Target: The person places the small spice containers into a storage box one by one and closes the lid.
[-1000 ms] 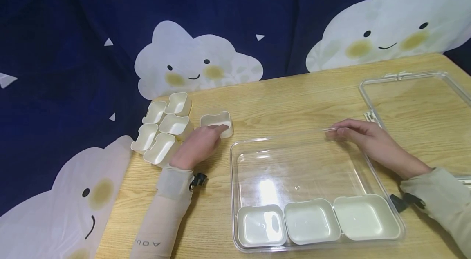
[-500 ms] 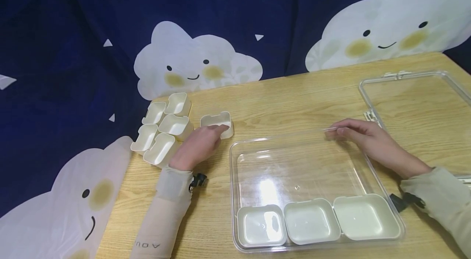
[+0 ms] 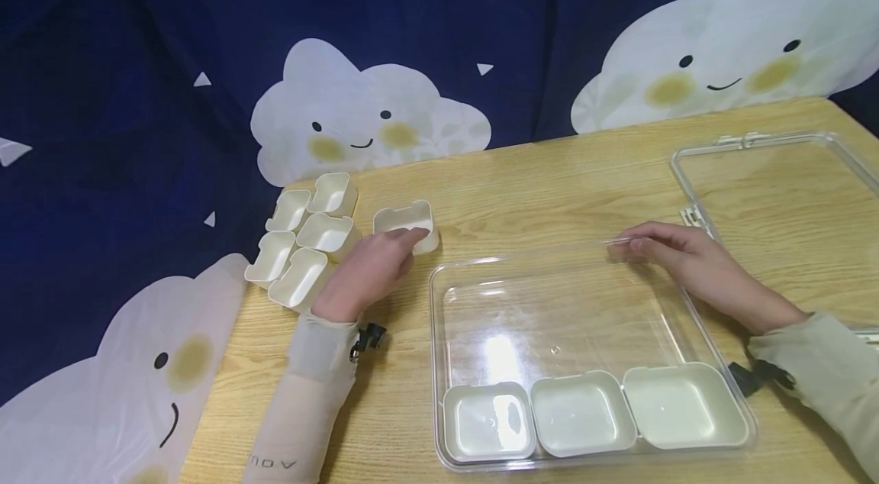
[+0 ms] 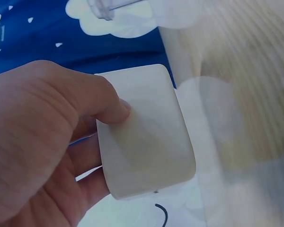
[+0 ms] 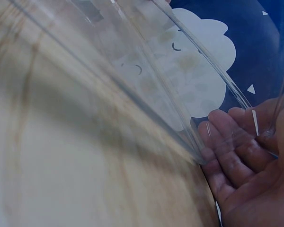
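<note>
My left hand (image 3: 367, 270) pinches a small cream open-topped bin (image 3: 401, 217) by its near wall, left of the clear box. In the left wrist view, the thumb presses on one flat face of this bin (image 4: 146, 137), while other fingers reach behind it. My right hand (image 3: 693, 270) holds the far right corner of a large clear plastic box (image 3: 549, 316), thumb and fingers at its rim. Along the near side inside the box stand three cream bins: one at left (image 3: 489, 423), one in the middle (image 3: 582, 414) and one at right (image 3: 685, 405).
Several more notched cream bins (image 3: 298, 279) stand grouped at the table's left edge. On the right of the wooden table (image 3: 522, 194) lies a clear framed lid (image 3: 693, 198) with white clips. A dark blue cloth (image 3: 412, 3) with clouds hangs behind.
The cream bin in my left hand has risen slightly and shifted a little right, its near wall now showing more. My right hand and the clear box stay where they were.
</note>
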{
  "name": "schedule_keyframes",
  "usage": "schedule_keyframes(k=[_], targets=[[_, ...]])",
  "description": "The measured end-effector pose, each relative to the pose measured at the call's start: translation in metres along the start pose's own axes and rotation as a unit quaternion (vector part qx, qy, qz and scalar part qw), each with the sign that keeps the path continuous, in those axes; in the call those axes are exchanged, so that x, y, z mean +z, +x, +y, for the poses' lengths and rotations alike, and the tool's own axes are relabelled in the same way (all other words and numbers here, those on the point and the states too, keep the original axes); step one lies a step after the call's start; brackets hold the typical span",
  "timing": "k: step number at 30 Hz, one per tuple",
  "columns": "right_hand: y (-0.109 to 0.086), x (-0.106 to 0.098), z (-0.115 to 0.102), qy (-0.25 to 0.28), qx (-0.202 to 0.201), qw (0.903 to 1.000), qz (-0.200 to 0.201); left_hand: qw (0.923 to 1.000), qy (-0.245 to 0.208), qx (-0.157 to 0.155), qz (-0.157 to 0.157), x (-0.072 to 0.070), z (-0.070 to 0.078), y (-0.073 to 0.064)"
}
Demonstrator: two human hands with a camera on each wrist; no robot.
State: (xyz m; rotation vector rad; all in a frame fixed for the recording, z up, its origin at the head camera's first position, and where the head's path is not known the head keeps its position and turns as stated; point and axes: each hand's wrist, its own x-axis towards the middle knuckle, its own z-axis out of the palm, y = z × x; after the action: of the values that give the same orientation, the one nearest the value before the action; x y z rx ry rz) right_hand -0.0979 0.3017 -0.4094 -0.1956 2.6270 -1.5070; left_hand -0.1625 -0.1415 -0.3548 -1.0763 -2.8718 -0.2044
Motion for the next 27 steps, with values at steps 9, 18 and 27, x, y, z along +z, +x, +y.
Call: schedule_keyframes(k=[9, 18, 27], targets=[[0.0, -0.001, 0.003, -0.007, 0.014, 0.9999, -0.001, 0.9998, 0.011, 0.01, 0.016, -0.009, 0.011, 0.0], [-0.001, 0.0, 0.003, 0.003, 0.01, 0.9999, -0.002, 0.9982, 0.011, 0.029, 0.051, -0.017, 0.024, -0.004], [0.0, 0.0, 0.001, 0.002, 0.007, 1.0, -0.001, 0.9941, 0.017, 0.071, 0.08, -0.029, 0.042, -0.007]])
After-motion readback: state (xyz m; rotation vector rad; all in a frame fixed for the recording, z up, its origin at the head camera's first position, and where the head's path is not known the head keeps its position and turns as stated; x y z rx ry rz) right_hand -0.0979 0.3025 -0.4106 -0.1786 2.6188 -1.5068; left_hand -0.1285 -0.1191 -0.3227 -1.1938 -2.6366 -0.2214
